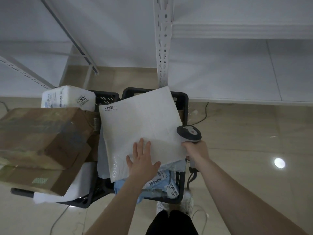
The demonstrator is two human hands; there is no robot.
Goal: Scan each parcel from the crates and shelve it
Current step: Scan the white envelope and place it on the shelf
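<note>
A large flat white padded parcel (140, 126), labelled 0541 at its far left corner, lies across the top of the right black crate (184, 106). My left hand (142, 160) rests flat on its near edge, fingers spread. My right hand (196, 150) grips a grey handheld barcode scanner (189, 133) at the parcel's right edge, its head pointing toward the parcel. Under the parcel, light blue bagged parcels with barcode labels (162, 185) fill the crate.
The left black crate (106, 99) holds large brown cardboard boxes (42, 143) and a white parcel marked 2002 (67, 99). White metal shelving (237, 70) with a slotted upright (163, 48) stands just behind the crates. Cables run over the glossy tile floor.
</note>
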